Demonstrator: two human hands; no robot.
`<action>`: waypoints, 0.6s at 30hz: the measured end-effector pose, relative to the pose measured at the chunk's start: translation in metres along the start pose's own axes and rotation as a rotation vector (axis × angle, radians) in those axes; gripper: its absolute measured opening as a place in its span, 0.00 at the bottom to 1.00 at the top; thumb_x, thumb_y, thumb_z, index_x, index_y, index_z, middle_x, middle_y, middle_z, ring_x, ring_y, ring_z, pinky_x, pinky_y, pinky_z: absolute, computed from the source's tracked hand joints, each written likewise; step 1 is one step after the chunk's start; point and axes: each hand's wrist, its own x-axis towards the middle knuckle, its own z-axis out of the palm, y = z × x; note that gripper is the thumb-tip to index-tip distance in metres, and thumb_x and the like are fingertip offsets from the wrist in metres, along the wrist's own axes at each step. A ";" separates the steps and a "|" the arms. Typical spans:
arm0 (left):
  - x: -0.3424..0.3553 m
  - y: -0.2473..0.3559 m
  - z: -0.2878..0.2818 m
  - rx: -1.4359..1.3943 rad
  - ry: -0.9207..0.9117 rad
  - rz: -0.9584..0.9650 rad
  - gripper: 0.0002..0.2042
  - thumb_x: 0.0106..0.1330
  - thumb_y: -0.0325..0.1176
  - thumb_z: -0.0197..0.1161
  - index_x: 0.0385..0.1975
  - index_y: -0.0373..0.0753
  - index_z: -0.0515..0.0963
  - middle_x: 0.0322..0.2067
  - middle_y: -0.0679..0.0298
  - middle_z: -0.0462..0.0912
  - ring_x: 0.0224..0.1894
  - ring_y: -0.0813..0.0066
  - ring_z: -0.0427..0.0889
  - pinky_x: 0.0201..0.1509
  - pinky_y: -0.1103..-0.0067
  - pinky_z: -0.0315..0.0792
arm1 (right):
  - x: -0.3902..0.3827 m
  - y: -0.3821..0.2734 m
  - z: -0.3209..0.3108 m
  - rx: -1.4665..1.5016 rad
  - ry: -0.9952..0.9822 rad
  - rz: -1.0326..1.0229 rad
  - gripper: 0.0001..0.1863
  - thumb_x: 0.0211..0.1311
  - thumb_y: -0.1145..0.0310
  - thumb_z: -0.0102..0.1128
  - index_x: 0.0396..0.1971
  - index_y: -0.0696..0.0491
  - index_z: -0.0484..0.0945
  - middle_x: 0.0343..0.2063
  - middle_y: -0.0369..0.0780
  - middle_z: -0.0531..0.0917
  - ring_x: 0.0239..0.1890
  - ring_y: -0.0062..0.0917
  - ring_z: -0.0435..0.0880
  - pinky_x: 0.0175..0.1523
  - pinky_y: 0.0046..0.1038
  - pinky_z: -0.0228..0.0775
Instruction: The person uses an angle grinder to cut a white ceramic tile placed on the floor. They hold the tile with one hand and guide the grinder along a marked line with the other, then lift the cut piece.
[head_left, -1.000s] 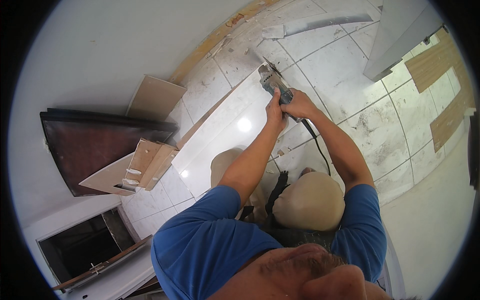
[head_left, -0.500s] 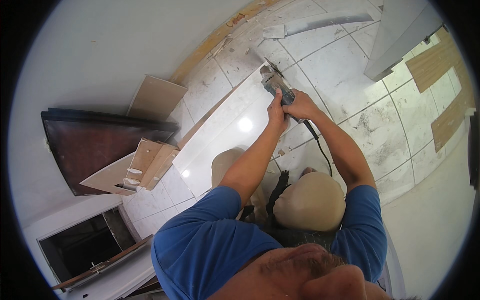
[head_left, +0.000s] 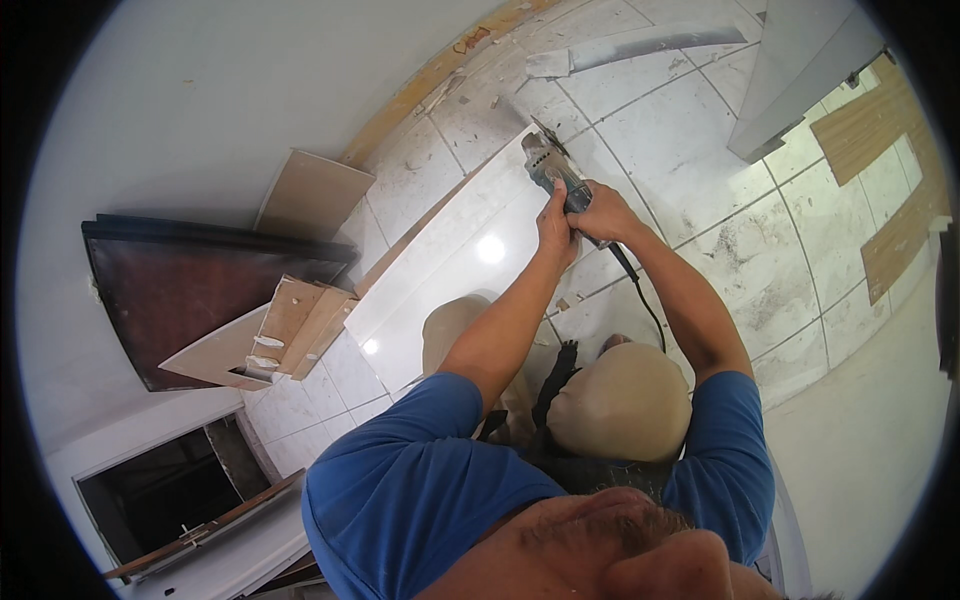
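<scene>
Both my hands are closed around a teal and grey angle grinder [head_left: 547, 168]. My left hand [head_left: 556, 228] grips the near side of its body, thumb along the casing. Just right of it, my right hand [head_left: 608, 216] wraps the rear handle. The grinder's disc [head_left: 551, 136] stands on edge at the far end of a large glossy white tile [head_left: 450, 258]. Whether the disc touches the tile is hard to make out. A black power cord [head_left: 648, 300] runs from the handle back toward my knee.
Tile offcuts [head_left: 290, 325] and a dark reddish panel [head_left: 200, 290] lean by the left wall. A curved grey strip [head_left: 655, 45] lies on the far floor. At the right are a pale grey panel [head_left: 790, 85] and wood-look planks [head_left: 870, 120]. Dust and chips litter the floor tiles.
Almost nothing differs. The grinder and both hands have shifted very slightly toward me along the tile's edge, with the same grip.
</scene>
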 end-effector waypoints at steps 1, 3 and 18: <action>0.000 -0.001 0.000 -0.007 -0.002 0.003 0.24 0.72 0.53 0.66 0.52 0.36 0.79 0.43 0.62 0.85 0.44 0.71 0.83 0.52 0.72 0.76 | 0.000 0.001 0.001 -0.002 0.005 -0.002 0.33 0.43 0.57 0.72 0.50 0.62 0.80 0.41 0.52 0.88 0.45 0.42 0.88 0.53 0.34 0.79; 0.000 -0.002 -0.001 -0.020 -0.007 0.012 0.24 0.72 0.53 0.66 0.52 0.36 0.79 0.43 0.62 0.85 0.44 0.70 0.83 0.53 0.72 0.76 | 0.000 0.002 0.001 0.005 0.007 -0.002 0.33 0.43 0.57 0.72 0.50 0.62 0.80 0.41 0.52 0.88 0.45 0.42 0.88 0.54 0.34 0.79; 0.002 -0.001 -0.003 0.000 -0.003 0.003 0.26 0.71 0.55 0.67 0.52 0.36 0.78 0.43 0.61 0.85 0.45 0.69 0.84 0.53 0.70 0.76 | 0.003 0.004 0.002 0.002 -0.008 -0.014 0.35 0.42 0.55 0.73 0.50 0.63 0.80 0.43 0.55 0.88 0.48 0.47 0.88 0.55 0.38 0.80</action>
